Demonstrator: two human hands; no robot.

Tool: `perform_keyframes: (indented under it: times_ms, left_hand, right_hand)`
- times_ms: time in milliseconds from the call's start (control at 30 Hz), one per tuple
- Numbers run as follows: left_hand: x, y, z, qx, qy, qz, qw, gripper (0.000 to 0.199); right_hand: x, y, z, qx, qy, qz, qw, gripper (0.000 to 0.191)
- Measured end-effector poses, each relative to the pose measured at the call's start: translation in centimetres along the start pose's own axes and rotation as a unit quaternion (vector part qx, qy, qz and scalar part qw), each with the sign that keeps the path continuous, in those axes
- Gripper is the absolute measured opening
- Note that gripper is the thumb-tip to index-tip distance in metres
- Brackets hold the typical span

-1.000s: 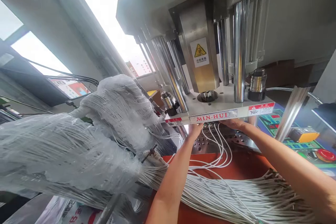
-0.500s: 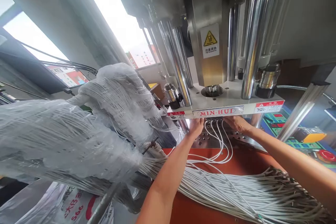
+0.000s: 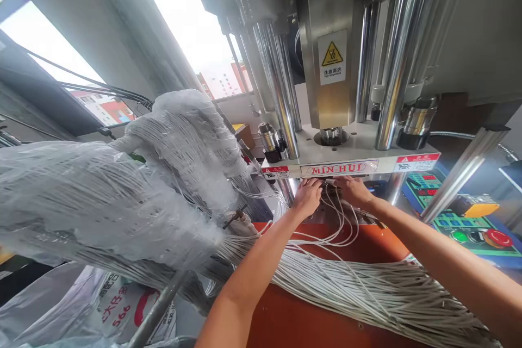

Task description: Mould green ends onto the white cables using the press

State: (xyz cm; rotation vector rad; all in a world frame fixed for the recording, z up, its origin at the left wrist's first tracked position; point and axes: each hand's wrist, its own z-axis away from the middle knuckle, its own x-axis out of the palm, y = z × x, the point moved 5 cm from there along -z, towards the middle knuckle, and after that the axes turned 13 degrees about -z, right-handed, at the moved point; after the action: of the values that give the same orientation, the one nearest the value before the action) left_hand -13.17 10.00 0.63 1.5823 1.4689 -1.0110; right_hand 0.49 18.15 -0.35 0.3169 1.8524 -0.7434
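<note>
Under the front plate of the press [image 3: 285, 166], my left hand [image 3: 309, 196] reaches in at the left of several thin white cables [image 3: 340, 212], its fingertips partly hidden by the plate edge. My right hand [image 3: 354, 191] is just right of it, fingers bent at the cable ends below the MIN-HUI label [image 3: 339, 167]. What lies under the fingertips of either hand is too small or hidden to tell. The cables curve down toward a thick bundle of white cables [image 3: 367, 283] on the orange-brown table [image 3: 302, 315], below my forearms.
Plastic-wrapped cable bundles [image 3: 101, 201] hang at the left over a metal bar [image 3: 159, 310]. Shiny press columns [image 3: 275, 87] stand above. A control panel [image 3: 468, 228] with a red button [image 3: 498, 237] is at the right, behind a metal post [image 3: 465, 174].
Both hands have come further out from under the plate, and my right hand has moved left, closer to my left hand. The view has shifted slightly.
</note>
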Motion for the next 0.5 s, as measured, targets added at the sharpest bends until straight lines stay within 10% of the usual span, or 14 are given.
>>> perform_keyframes:
  times_ms: [167, 500]
  left_hand:
    - [0.5, -0.1, 0.2, 0.02, -0.019, -0.045, 0.999, 0.03]
    - [-1.0, 2.9, -1.0, 0.043, 0.024, -0.075, 0.996, 0.032]
  right_hand:
    - [-0.9, 3.5, 0.9, 0.017, 0.024, -0.03, 0.999, 0.067]
    - [-0.7, 3.0, 1.9, -0.008, 0.011, -0.078, 0.997, 0.066]
